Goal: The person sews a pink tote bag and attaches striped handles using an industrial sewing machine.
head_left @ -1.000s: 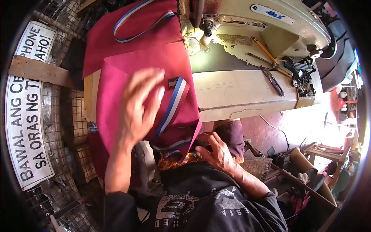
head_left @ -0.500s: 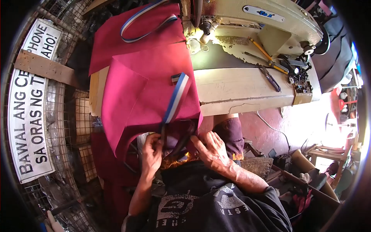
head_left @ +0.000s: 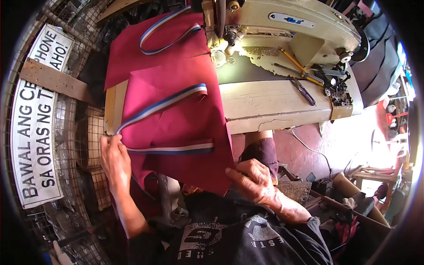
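Observation:
My left hand (head_left: 115, 161) is closed at the left edge of the red fabric (head_left: 172, 119), pinching a striped ribbon (head_left: 163, 104) of blue, white and red. From those fingers one length of ribbon runs up to the right across the fabric, and another runs nearly level below it. At the fabric's lower right edge, my right hand (head_left: 254, 179) has its thumb and fingertips by the cloth; whether it grips the edge cannot be made out. Another striped ribbon (head_left: 148, 33) lies looped on the upper part of the fabric.
A sewing machine (head_left: 265, 17) stands behind its pale bed (head_left: 274, 99). On the bed lie dark snips (head_left: 303, 92), a yellow-handled tool (head_left: 293, 59) and small metal parts (head_left: 338, 92). Wire mesh with a lettered sign (head_left: 33, 132) is at the left; boxes (head_left: 353, 212) sit lower right.
My left hand has moved left and up, drawing the ribbon out across the fabric. The fabric's lower part now lies flatter, and my right hand has shifted slightly right and down.

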### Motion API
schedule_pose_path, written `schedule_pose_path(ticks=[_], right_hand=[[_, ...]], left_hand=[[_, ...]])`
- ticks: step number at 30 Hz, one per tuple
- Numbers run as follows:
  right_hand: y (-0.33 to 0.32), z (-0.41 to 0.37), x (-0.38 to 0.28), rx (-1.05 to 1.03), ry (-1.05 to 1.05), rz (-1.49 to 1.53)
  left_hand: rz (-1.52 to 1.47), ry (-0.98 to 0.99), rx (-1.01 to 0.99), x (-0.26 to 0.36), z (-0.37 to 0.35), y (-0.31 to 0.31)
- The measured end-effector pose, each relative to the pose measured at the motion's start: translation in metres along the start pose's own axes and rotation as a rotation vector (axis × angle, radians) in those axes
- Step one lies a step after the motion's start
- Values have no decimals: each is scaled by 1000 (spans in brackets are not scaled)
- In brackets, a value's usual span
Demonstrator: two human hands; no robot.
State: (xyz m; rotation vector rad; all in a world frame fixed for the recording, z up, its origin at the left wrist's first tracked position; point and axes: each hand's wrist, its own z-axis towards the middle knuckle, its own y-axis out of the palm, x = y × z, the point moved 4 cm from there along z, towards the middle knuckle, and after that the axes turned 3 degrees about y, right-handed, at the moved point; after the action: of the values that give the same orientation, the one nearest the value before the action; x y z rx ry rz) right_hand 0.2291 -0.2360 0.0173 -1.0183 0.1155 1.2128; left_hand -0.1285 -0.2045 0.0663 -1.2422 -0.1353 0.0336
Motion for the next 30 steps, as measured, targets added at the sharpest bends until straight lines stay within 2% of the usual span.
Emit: schedule_pose_path(ticks=[2, 3, 5, 7, 10, 12, 13, 15, 17, 18, 19, 21, 25, 30], right_hand=[[-1, 17, -10, 78, -99, -52], [-2, 31, -15, 124, -151, -63], [-4, 66, -29, 196, -251, -69], [0, 108, -40, 240, -342, -84], [6, 180, -41, 229, -386, 58], [20, 222, -29, 200, -375, 125], [20, 242, -28, 121, -320, 137], [35, 273, -9, 157, -301, 197], [47, 294, 15, 0, -184, 493], [52, 300, 25, -19, -175, 563], [53, 306, 29, -106, -138, 561], [54, 313, 34, -281, -62, 550], [58, 318, 32, -223, -104, 640], [58, 326, 21, -289, -104, 588]], left_hand=[[-110, -25, 35, 27, -12, -7], [-231, 34, -33, 54, -18, -23], [-640, 390, -70, 93, -25, -55], [-623, 490, 21, 119, -21, -78], [-553, 323, 224, 104, 0, -86], [-477, 325, 341, 96, 35, -99], [-455, 331, 375, 89, 52, -104], [-536, 176, 259, 77, 83, -112], [-598, 99, 187, 66, 102, -115], [-735, 74, 179, 57, 111, -108], [-873, 48, 167, 50, 118, -101], [-940, 16, 166, 45, 122, -97], [-916, 7, 238, 40, 122, -94], [-907, -30, 210, 40, 120, -98]])
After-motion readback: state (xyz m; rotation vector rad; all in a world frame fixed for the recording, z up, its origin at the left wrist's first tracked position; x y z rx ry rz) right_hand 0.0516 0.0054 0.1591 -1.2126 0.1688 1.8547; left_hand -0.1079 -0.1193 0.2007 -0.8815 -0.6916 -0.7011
